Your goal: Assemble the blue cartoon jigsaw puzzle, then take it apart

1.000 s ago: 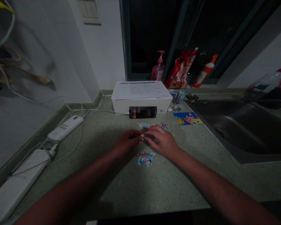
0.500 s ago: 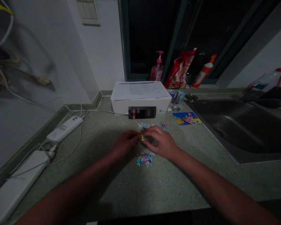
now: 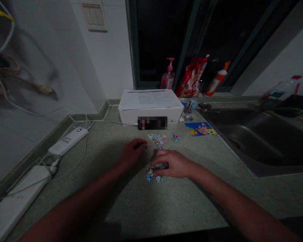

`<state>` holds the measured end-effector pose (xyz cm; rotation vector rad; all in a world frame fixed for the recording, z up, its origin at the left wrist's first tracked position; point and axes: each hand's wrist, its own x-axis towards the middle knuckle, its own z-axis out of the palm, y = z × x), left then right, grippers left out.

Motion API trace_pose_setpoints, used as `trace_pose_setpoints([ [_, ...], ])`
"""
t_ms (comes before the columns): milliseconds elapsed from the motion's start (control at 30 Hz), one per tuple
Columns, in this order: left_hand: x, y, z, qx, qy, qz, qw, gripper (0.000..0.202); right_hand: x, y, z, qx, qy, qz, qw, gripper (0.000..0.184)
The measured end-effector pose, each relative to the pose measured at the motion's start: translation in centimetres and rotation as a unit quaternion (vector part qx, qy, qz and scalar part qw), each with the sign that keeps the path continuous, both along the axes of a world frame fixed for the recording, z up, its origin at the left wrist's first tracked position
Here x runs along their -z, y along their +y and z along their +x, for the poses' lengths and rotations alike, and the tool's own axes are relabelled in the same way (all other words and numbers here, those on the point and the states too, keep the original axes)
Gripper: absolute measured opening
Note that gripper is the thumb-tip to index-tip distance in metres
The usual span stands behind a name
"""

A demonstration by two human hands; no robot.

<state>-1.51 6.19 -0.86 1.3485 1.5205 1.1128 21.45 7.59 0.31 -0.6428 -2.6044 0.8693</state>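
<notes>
Multicoloured cardboard jigsaw pieces (image 3: 154, 174) lie in a loose, knobbly heap on a speckled green stone desk (image 3: 192, 198), directly in front of the person at work. The right grip (image 3: 173, 164) rests on the heap, its curved fingers (image 3: 159, 164) pressing down on the pieces; whether they are clenched on any one piece cannot be told in the dim light. The left grip (image 3: 132, 153) hovers just beside it, loosely curled and released, with nothing visible in it. Ahead of the hands, a second scatter of pieces (image 3: 156, 139) and a smaller cluster (image 3: 175, 137) sit apart on the stone, near a glossy cartoon picture card (image 3: 200, 129). Behind them stands a white cardboard box (image 3: 150, 116), topped by a printed paper sheet (image 3: 149, 99). A slim metal drinks can (image 3: 191, 106) stands beside the box, and a dark stainless-steel sink (image 3: 255, 141) is set into the desk to the right. On the left, a white plastic power bank (image 3: 68, 141) and a longer white power strip (image 3: 17, 195) are tangled in thin white cable (image 3: 86, 148). Along the dark window sill stand a pink pump bottle (image 3: 168, 79), a crumpled red foil bag (image 3: 190, 80) and an orange-capped plastic bottle (image 3: 217, 79).
</notes>
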Motion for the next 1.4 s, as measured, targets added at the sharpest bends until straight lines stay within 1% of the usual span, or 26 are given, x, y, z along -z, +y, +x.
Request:
trace_pose_setpoints([
  [33, 0.0, 0.0, 0.0, -0.001, 0.004, 0.001, 1.0, 0.024, 0.1, 0.4, 0.0, 0.024, 0.008, 0.008, 1.0, 0.024],
  [100, 0.0, -0.1, 0.0, -0.001, 0.0, -0.002, 1.0, 0.025, 0.5, 1.3, 0.1, 0.11, 0.009, 0.045, 0.993, 0.02],
  [200, 0.0, -0.1, 0.1, 0.005, -0.018, -0.016, 1.0, 0.024, 1.2, 2.9, -0.1, 0.249, -0.012, 0.112, 0.962, 0.021],
  [267, 0.0, -0.2, 0.1, 0.007, -0.022, -0.016, 1.0, 0.022, 1.5, 3.9, -0.5, 0.298, -0.023, 0.134, 0.945, 0.024],
  [367, 0.2, -0.2, 0.2, 0.007, -0.022, -0.01, 1.0, 0.022, 1.9, 4.8, -1.1, 0.324, -0.051, 0.149, 0.933, 0.029],
  [533, 0.1, -0.2, 0.2, 0.01, -0.016, -0.01, 1.0, 0.021, 2.0, 5.0, -1.7, 0.327, -0.1, 0.148, 0.928, 0.028],
  [767, 0.4, -0.3, 0.3, 0.025, -0.014, -0.011, 1.0, 0.024, 2.1, 5.1, -1.4, 0.33, -0.067, 0.14, 0.931, 0.021],
  [833, 0.4, -0.3, 0.3, 0.023, -0.011, -0.008, 1.0, 0.023, 2.0, 5.1, -1.3, 0.329, -0.044, 0.137, 0.933, 0.02],
  [900, 0.3, -0.3, 0.2, 0.016, 0.001, -0.001, 1.0, 0.022, 1.8, 4.9, -1.3, 0.319, 0.002, 0.124, 0.94, 0.019],
  [1067, -0.1, -0.5, 0.4, 0.017, 0.016, 0.012, 1.0, 0.024, 1.7, 3.1, -1.9, 0.248, 0.147, 0.042, 0.956, 0.016],
  [1200, -0.3, -0.7, 0.6, 0.031, 0.009, 0.004, 0.999, 0.02, 1.9, 1.6, -2.4, 0.215, 0.174, -0.006, 0.961, 0.016],
  [1300, -0.5, -0.8, 0.6, 0.041, -0.013, -0.005, 0.999, 0.02, 1.7, 1.1, -2.5, 0.196, 0.173, 0.008, 0.965, 0.014],
  [1367, -0.7, -0.9, 0.6, 0.043, -0.037, -0.017, 0.998, 0.021, 1.4, 0.8, -2.3, 0.189, 0.164, 0.04, 0.967, 0.014],
  [1400, -0.8, -1.0, 0.7, 0.043, -0.051, -0.025, 0.997, 0.022, 1.2, 0.7, -2.2, 0.185, 0.158, 0.061, 0.968, 0.017],
])
